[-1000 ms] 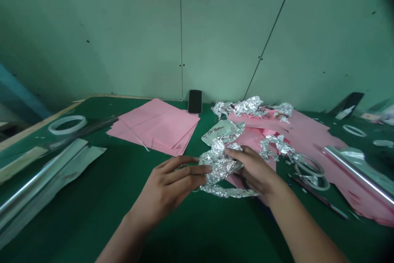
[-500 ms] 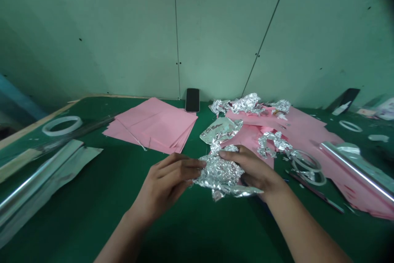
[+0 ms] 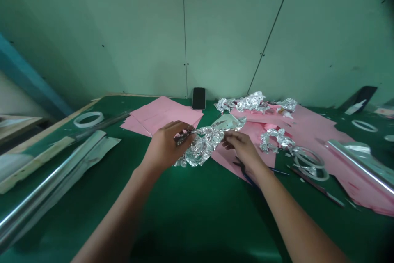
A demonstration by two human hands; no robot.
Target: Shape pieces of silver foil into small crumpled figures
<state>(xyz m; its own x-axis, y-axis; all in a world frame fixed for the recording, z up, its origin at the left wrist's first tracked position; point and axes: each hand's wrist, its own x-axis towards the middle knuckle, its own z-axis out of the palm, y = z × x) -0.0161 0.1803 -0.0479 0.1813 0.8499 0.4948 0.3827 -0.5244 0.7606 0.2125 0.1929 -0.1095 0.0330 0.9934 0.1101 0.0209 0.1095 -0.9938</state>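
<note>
Between my hands a crumpled piece of aluminium foil is held over the green table. My left hand is closed around its left end, thumb toward me. At the other end, my right hand pinches the foil's edge between thumb and fingers. A flatter, pale-sided foil piece shows just behind; whether it joins the held foil I cannot tell. Dark scissors lie partly hidden under my right wrist. Pink paper sheets are stacked beyond my left hand.
A foil roll lies at the left, near a white ring. More pink paper covers the right side, bearing crumpled foil and another foil roll. A phone leans against the back wall.
The foil has been turned and raised away from me, its broad flap now hanging toward me. Both hands have shifted forward, my left gripping more of the foil. The scissors have come into view.
</note>
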